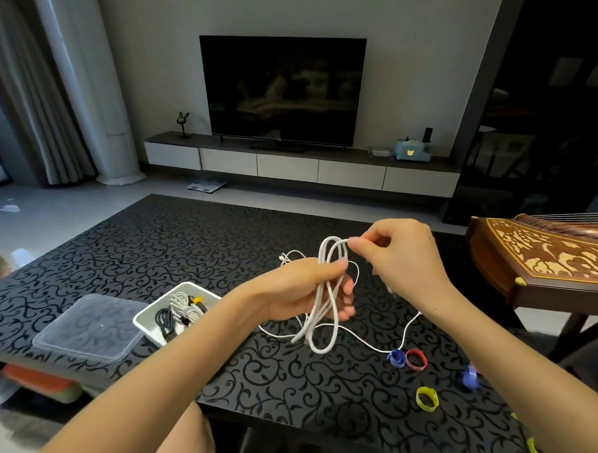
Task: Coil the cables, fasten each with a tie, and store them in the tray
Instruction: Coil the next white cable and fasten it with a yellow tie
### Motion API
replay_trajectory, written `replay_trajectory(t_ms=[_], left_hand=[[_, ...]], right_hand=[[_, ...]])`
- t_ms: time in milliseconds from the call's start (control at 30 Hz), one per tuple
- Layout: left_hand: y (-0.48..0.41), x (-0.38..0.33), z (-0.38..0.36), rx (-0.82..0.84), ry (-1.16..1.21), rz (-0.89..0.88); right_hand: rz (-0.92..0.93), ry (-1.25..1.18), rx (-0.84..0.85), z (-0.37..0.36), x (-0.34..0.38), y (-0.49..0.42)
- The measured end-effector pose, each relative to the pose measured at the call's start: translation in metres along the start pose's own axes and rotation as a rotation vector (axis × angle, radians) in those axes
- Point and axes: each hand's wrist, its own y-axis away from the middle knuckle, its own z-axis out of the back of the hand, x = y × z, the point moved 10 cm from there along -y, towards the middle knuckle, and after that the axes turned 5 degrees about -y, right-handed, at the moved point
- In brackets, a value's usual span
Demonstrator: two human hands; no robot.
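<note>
While left hand [317, 288] clamps white cable [324, 316] loops, right hand [397, 254] pinches top — light, floppy, springy; grip bundle mid-waist.

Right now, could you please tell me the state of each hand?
Left hand: closed, gripping the coiled white cable.
Right hand: closed, pinching the top loop of the same cable.

It was a home living room. A dark television [280, 88] stood on a long low cabinet [293, 168] with white drawer fronts at the far wall [418, 60], a small rabbit ornament [183, 123] to its left. Grey curtains [39, 95] hung far left, a bathroom scale [206, 186] lay on the floor [68, 209], and a carved zither [546, 257] sat right of the patterned counter [187, 249].
</note>
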Motion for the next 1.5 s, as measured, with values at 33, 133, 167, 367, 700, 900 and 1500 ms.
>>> replay_trajectory(t_ms=[33, 133, 167, 367, 700, 900, 1500], left_hand=[[-0.001, -0.001, 0.000, -0.014, 0.026, -0.023], [-0.005, -0.001, 0.001, -0.055, 0.064, -0.076], [-0.006, -0.001, 0.001, -0.057, 0.067, -0.091], [-0.004, -0.004, -0.004, -0.017, 0.020, -0.172], [-0.001, 0.009, 0.002, -0.128, -0.490, -0.060], [-0.001, 0.008, -0.010, -0.275, -0.951, -0.138], [-0.040, 0.161, -0.025, -0.184, 0.095, 0.340]], right_hand=[[-0.019, -0.004, -0.027, 0.000, -0.002, 0.001], [-0.065, -0.031, -0.037, -0.005, -0.009, 0.005], [-0.100, -0.096, -0.012, -0.009, -0.014, 0.005], [-0.284, -0.349, 0.195, -0.036, -0.030, 0.015], [-0.324, -0.539, 0.484, -0.058, -0.035, 0.036], [-0.142, -0.315, 0.411, -0.057, -0.035, 0.044], [-0.598, -0.325, 0.124, -0.065, -0.227, 0.163]])
